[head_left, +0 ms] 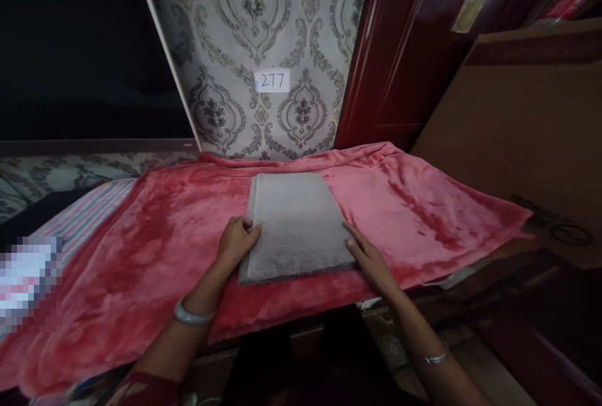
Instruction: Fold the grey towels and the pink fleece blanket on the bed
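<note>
A folded grey towel (pixel 296 221) with a plush surface lies flat on a pink-red blanket (pixel 188 211). At the towel's left edge, my left hand (pixel 236 241) has its thumb over the top layer and its other fingers curled at the side, gripping that edge. Along the right edge rests my right hand (pixel 370 260), its fingers stretched out against the towel's side. Part of the right hand's thumb side is hard to make out.
A large dark screen (pixel 84 48) stands at the back left, beside a patterned wall with a "277" label (pixel 272 80). At the right is a big cardboard box (pixel 522 136). A striped cloth (pixel 94 211) lies at the left; the blanket hangs over the front edge.
</note>
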Available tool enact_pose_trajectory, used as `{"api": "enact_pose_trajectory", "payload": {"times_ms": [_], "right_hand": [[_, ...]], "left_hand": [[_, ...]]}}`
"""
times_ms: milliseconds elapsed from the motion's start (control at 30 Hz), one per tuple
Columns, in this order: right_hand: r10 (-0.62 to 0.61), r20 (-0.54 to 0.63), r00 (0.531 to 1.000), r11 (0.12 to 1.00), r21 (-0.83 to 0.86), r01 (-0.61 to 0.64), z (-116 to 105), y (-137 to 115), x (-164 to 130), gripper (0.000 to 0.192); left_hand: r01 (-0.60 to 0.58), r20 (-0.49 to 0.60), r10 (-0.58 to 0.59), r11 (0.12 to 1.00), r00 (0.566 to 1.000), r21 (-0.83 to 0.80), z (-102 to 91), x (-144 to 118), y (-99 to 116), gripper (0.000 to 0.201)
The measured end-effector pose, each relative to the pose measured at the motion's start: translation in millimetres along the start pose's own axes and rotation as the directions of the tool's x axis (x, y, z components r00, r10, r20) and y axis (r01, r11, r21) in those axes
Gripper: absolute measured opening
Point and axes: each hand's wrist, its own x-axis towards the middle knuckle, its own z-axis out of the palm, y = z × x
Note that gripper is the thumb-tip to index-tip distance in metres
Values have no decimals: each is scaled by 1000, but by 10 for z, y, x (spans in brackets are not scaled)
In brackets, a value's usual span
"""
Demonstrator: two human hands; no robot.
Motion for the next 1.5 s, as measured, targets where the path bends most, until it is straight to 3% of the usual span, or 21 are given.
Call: {"api": "enact_pose_trajectory", "payload": {"times_ms": [167, 433, 567, 767, 1100, 1300, 1500], "right_hand": [[-4, 5, 1000, 1000, 8, 4, 4, 0, -6, 68], [15, -5, 1000, 999, 44, -15, -1, -57, -40, 65], [18, 26, 1000, 999, 43, -19, -9, -62, -48, 66], [-56, -18, 998, 998, 36, 57, 47, 25, -68, 56], [-71, 3, 997, 997, -3, 71, 52, 49, -66, 54], [-7, 9, 1000, 999, 40, 7, 21, 6, 22, 69], [46, 4, 999, 998, 42, -46, 65, -107, 60, 78]], "left_hand": [[10, 31, -9, 1000, 999, -23, -9, 19, -26, 26], [58, -22, -65, 972, 998, -229, 48, 49, -49, 22], [67, -10, -72, 971, 997, -229, 59, 74, -51, 22], [67, -16, -72, 974, 997, -215, 61, 90, -53, 21], [45, -95, -56, 993, 994, -111, 67, 44, -80, 14], [170, -3, -172, 979, 985, -111, 2, 93, -59, 75], [132, -2, -143, 923, 990, -360, 32, 112, -23, 84]]}}
